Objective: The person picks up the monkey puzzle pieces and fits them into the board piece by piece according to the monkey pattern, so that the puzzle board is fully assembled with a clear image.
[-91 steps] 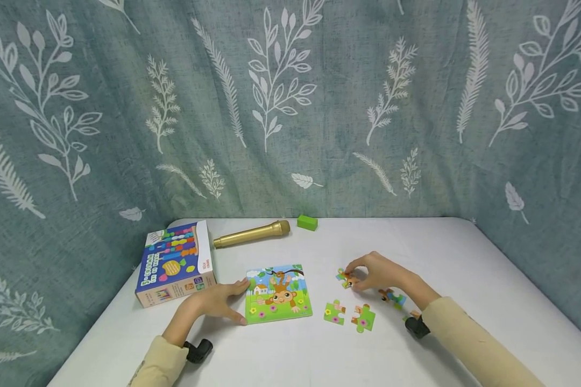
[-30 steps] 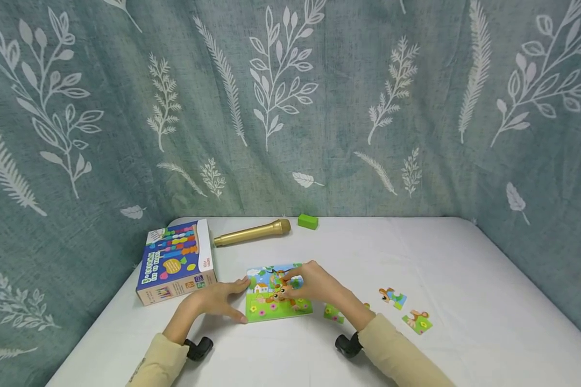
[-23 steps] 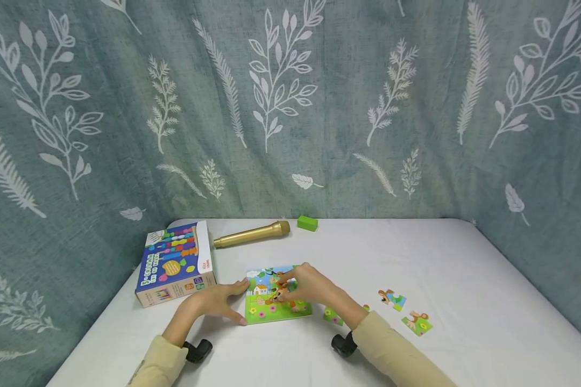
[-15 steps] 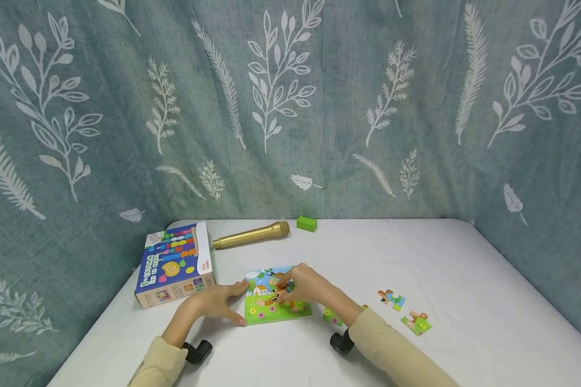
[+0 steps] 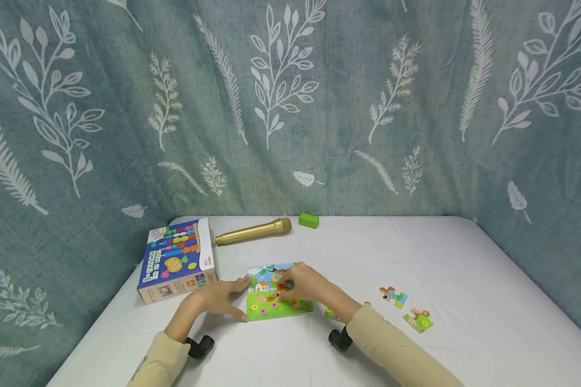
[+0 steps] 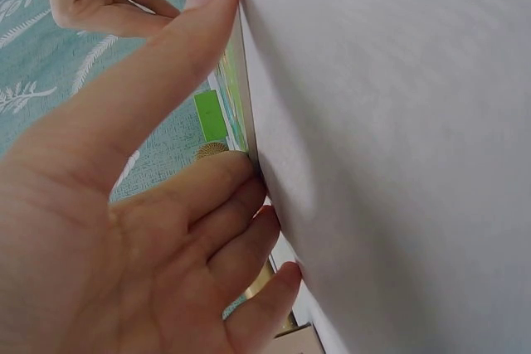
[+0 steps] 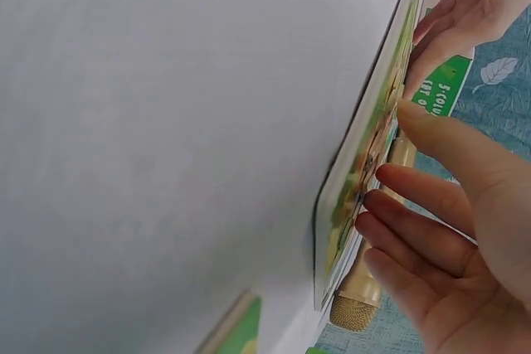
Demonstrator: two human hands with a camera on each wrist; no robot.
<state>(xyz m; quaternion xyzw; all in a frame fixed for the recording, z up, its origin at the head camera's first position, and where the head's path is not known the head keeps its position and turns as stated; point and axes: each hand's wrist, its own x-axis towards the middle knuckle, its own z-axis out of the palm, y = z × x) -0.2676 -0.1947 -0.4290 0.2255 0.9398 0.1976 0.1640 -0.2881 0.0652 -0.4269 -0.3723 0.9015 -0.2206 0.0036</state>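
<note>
A square jigsaw puzzle board point(image 5: 271, 313) with a monkey picture lies on the table before me. My left hand point(image 5: 216, 299) rests against its left edge, thumb at the near corner and fingers further back; the left wrist view shows the thumb point(image 6: 203, 6) stretched along the rim. Over the board, my right hand point(image 5: 311, 285) pinches a brown-and-blue puzzle piece point(image 5: 285, 286) against the picture, partly hidden by the fingers. Loose puzzle pieces lie to the right: one with an eye point(image 5: 394, 296), one green-edged point(image 5: 418, 320), and another point(image 5: 333, 313) partly covered by my right forearm.
At the back left stands a blue toy box point(image 5: 176, 258). Next to it lie a gold toy microphone point(image 5: 253, 231) and a green block point(image 5: 309, 220). A patterned curtain point(image 5: 339, 107) encloses the white table point(image 5: 465, 269) behind and at the sides.
My right hand has carried a puzzle piece from the right side of the table leftward onto the board, then shifted slightly left there. My left hand has stayed at the board's edge.
</note>
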